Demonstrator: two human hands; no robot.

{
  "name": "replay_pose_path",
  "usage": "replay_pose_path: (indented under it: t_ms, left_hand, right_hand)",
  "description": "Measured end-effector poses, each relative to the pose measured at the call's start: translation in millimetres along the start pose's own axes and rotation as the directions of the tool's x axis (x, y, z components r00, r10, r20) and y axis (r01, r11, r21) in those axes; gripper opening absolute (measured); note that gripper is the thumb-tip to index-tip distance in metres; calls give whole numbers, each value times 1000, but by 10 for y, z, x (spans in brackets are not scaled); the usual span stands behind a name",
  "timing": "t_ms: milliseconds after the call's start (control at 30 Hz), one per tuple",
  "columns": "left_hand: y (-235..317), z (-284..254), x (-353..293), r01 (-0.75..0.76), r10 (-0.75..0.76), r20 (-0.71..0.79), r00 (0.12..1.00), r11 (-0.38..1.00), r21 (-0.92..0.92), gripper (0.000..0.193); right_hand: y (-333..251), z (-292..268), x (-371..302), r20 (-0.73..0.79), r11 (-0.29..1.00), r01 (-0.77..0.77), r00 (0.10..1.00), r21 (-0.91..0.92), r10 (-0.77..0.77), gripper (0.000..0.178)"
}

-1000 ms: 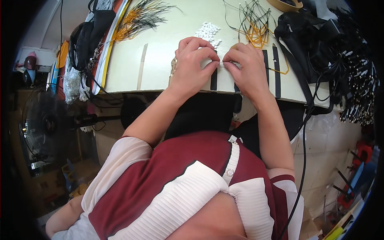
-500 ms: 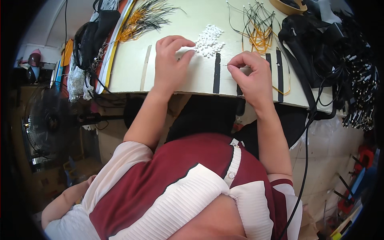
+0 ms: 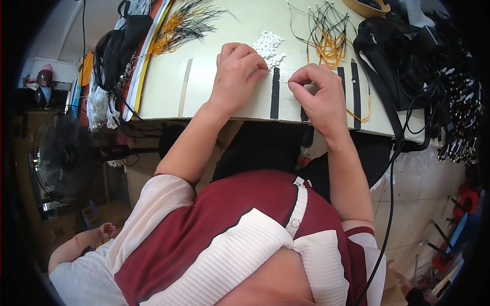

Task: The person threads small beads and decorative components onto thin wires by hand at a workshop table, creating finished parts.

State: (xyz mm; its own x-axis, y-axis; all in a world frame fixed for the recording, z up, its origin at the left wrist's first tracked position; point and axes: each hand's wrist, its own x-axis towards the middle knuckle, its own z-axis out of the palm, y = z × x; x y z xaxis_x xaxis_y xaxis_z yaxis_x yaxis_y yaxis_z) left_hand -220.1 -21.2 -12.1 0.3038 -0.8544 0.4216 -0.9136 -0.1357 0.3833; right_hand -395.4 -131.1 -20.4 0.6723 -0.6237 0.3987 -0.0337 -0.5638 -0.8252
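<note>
My right hand is closed in a pinch above the table. From its fingertips a thin dark wire end pokes out to the left. An orange cord bends out from behind this hand onto the table, seemingly part of the same wire. My left hand is also pinched, its thumb and forefinger meeting just below a heap of small white pieces. Whatever sits between those fingertips is too small to make out. A gap separates the two hands, with a black strip on the tabletop between them.
Orange-and-black wires lie in a bundle at the far left and a looser bunch at the far right. Black straps and cables crowd the right side. A fan stands at left; another person's arm shows lower left.
My left hand has moved right, away from the white heap's left edge toward my right hand, and its thumb and forefinger have closed together. The right hand has stayed nearly still.
</note>
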Motion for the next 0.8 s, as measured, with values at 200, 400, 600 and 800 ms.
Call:
replay_pose_path:
  t_ms: [200,400,600,800]
  left_hand:
    - [162,-38,-91,84,-93,-21,995,961,-264,10]
    - [191,-62,-156,422,-415,168,894,655,-627,7]
    - [154,-65,-176,289,-291,80,953,801,-524,10]
    - [502,29,-89,204,-136,203,970,910,-362,12]
  right_hand:
    - [9,11,-14,-30,1000,27,999,-1,-27,6]
    - [23,14,-35,-51,999,46,998,-13,-47,5]
    - [46,-29,-74,-110,953,-74,988,295,110,4]
    - [122,-42,-82,-94,905,-87,986,417,138,4]
